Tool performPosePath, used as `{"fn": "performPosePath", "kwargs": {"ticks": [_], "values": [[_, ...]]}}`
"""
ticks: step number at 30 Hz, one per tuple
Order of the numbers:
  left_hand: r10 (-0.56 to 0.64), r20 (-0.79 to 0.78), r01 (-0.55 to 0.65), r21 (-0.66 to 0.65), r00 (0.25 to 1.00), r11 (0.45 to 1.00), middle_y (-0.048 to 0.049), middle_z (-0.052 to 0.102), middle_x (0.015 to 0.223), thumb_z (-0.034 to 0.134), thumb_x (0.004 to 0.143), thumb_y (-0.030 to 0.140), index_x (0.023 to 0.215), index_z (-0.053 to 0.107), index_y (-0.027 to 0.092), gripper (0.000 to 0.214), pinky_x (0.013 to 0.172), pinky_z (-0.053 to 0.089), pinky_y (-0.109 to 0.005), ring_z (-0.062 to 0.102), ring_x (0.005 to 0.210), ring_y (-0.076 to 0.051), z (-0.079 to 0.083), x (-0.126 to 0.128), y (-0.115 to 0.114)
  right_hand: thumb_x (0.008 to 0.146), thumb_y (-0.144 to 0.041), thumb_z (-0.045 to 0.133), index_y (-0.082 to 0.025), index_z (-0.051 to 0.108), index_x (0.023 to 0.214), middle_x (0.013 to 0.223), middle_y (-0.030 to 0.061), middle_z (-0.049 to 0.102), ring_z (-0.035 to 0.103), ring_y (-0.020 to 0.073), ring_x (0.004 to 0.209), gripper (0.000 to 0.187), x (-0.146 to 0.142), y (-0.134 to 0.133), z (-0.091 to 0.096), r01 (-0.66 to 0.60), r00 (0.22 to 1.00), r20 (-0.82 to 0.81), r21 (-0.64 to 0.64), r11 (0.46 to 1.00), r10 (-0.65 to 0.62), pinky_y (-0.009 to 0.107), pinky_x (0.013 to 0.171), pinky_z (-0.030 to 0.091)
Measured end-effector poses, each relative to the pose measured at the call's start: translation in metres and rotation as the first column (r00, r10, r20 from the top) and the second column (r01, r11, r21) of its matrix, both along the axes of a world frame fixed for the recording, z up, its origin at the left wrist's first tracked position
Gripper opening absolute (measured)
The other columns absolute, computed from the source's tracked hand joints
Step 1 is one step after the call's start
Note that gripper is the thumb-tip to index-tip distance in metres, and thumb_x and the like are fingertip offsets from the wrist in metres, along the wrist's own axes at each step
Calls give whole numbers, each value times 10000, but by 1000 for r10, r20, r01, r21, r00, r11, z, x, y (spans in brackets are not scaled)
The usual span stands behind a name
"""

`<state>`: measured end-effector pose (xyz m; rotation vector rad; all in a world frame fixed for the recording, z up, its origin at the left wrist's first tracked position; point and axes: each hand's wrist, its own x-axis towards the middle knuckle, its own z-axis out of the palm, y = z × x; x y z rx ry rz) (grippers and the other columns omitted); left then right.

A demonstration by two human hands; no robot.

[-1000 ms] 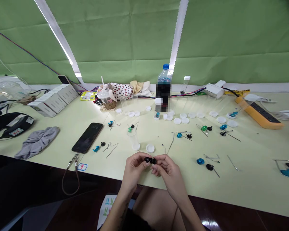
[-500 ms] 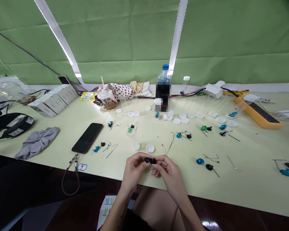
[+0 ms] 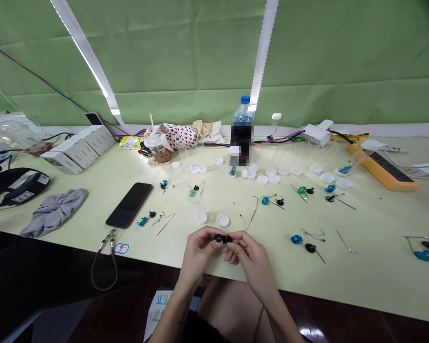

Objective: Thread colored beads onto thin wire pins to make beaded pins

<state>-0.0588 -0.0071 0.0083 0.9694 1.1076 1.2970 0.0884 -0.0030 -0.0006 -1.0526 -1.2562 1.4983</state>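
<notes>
The fingers (image 3: 204, 238) of the left hand (image 3: 197, 252) and those of the right hand (image 3: 252, 255) are closed from both sides on a small black piece (image 3: 222, 238), just as they were a second ago. Neither hand has shifted by more than a hair. The piece sits between the two sets of fingertips, with the left thumb and forefinger pinching its left end and the right fingertips pinching its right end. It is held just above the near edge of the surface (image 3: 361, 271).

Just beyond the hands a white cap (image 3: 222, 220) lies on the surface, and beside it a clear tube (image 3: 198, 206) lies with its open end toward the hands. To the right, near each other, are a blue bead (image 3: 296, 239) and a black-headed pin (image 3: 311, 248). To the left lies a phone (image 3: 129, 204). Its screen is dark now, though it was lit a second ago. Farther left is a grey cloth (image 3: 53, 216). A bottle (image 3: 242, 131) with a blue cap stands at the back.
</notes>
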Motion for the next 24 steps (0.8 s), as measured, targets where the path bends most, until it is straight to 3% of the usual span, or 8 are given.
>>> {"fn": "performPosePath", "kwargs": {"ticks": [13,24], "values": [[31,0,-31,1,1000,1000,-54,717,818,719,760,175,846,735,163,88,703,474,-261,622,751,-169,0,2,1,881,-370,608,-208,575,1045,744,-2,635,617,154,682,233,-1,1,-3,31,999,-30,-3,1000,-31,279,631,497],[14,-16,-14,-11,1000,1000,-37,704,808,693,769,144,855,736,174,101,705,464,-246,604,753,-155,0,1,0,858,-370,640,-200,597,979,752,-4,613,620,151,692,213,0,0,-3,17,1000,-15,-23,1000,-17,274,630,497]]}}
